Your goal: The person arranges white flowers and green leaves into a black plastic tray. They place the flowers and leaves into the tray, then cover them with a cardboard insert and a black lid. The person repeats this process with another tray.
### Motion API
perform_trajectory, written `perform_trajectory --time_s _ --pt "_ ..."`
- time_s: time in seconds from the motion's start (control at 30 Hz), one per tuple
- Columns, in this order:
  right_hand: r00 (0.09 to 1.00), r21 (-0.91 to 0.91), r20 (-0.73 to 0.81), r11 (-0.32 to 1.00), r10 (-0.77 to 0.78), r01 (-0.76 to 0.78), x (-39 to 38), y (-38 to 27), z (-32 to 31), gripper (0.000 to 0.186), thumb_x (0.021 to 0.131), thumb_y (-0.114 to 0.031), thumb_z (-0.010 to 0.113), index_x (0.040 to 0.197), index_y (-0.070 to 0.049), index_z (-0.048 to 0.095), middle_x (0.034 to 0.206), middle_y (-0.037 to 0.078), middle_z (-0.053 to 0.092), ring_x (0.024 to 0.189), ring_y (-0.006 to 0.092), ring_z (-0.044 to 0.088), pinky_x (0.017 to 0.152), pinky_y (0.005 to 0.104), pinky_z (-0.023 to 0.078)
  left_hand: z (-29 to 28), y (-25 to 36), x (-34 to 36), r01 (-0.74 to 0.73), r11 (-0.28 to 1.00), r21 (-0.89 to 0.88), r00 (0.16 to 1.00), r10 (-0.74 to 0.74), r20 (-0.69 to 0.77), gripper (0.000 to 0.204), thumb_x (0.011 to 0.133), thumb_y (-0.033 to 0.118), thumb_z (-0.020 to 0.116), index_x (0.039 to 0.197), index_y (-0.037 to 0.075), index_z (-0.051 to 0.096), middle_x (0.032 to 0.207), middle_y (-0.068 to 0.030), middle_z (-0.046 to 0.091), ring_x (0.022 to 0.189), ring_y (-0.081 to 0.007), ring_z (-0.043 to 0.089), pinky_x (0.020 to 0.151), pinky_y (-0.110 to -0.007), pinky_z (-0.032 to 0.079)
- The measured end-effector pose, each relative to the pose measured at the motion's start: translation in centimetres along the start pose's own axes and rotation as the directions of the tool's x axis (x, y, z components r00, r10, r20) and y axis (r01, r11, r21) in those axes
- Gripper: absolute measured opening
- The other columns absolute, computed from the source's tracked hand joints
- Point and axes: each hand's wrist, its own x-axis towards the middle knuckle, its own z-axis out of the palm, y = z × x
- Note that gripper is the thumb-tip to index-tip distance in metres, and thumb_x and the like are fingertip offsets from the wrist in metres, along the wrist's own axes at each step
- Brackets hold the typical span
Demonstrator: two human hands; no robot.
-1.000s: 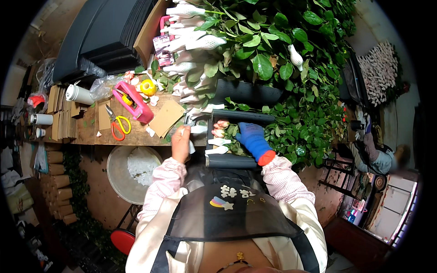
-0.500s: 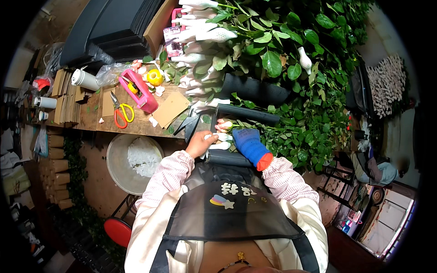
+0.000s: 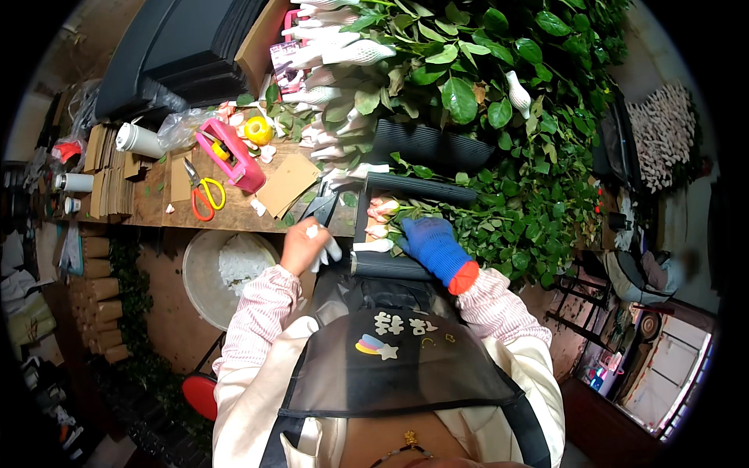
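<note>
My bare left hand (image 3: 303, 245) is closed on white foam bud nets (image 3: 332, 249) at the bench's front edge. One white piece shows above its fingers, another hangs at its right side. My right hand (image 3: 431, 243), in a blue knitted glove with an orange cuff, grips rose stems just behind the blooms; its fingertips are partly hidden. Pale pink roses (image 3: 381, 209) lie between the hands, in a dark ribbed holder (image 3: 421, 189). A bud still in a white net (image 3: 373, 246) lies nearest me.
A heap of leafy rose stems (image 3: 515, 210) covers the right side, with netted buds (image 3: 343, 54) at its left. Red-and-yellow-handled shears (image 3: 204, 195), a pink tape dispenser (image 3: 234, 160) and cardboard pieces (image 3: 287, 186) lie on the wooden bench. Below stands a round bin (image 3: 204, 300) containing white nets.
My left hand has moved left, away from the blooms, carrying white nets. The pink rose heads now show bare. My right hand has stayed on the stems, shifting slightly.
</note>
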Motion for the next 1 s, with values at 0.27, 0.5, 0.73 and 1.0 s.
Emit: perform_trajectory --time_s 0.27,0.5,0.73,1.0 --pt "0.985 -0.035 0.094 0.988 -0.147 0.151 0.9 -0.5 1.0 0.030 0.090 -0.043 0.065 0.103 -0.017 0.068 0.089 0.012 0.072 0.087 0.0319 0.071 0.076 0.0458 0.054 4.3 1.4 1.4 0.030 0.982 0.188 0.925 -0.098 0.368 0.026 0.089 0.026 0.077 0.089 0.001 0.070 0.081 -0.0042 0.065 0.080 -0.0117 0.058 0.076 -0.028 0.048" --pt "0.986 -0.031 0.114 0.992 -0.119 0.123 1.8 -0.3 2.1 0.029 0.089 -0.042 0.065 0.098 -0.015 0.070 0.088 0.015 0.072 0.086 0.0335 0.070 0.075 0.0476 0.054 4.5 -0.3 -0.5 0.129 0.982 -0.136 0.991 -0.124 0.041 0.019 0.095 0.023 0.068 0.090 0.005 0.066 0.074 0.0047 0.057 0.068 -0.0062 0.048 0.062 -0.024 0.039" --pt "0.965 -0.050 0.084 0.966 -0.248 0.253 1.4 -0.2 1.6 0.027 0.091 -0.040 0.062 0.096 -0.014 0.069 0.081 0.014 0.071 0.079 0.0344 0.070 0.072 0.0484 0.054 -9.6 1.7 -6.0 0.063 0.150 0.987 0.982 0.164 -0.088 0.024 0.076 0.026 0.078 0.094 0.012 0.071 0.092 -0.0112 0.065 0.091 -0.0328 0.061 0.079 -0.047 0.049" --pt "0.967 -0.031 0.050 0.968 -0.248 0.250 1.1 -0.7 1.0 0.026 0.091 -0.040 0.062 0.096 -0.015 0.068 0.082 0.014 0.071 0.080 0.0341 0.070 0.071 0.0492 0.053 2.2 1.9 1.0 -0.442 0.766 0.466 0.896 0.354 0.267 0.077 0.078 0.024 0.083 0.144 0.014 0.045 0.135 -0.0206 0.046 0.127 -0.0410 0.045 0.106 -0.044 0.042"
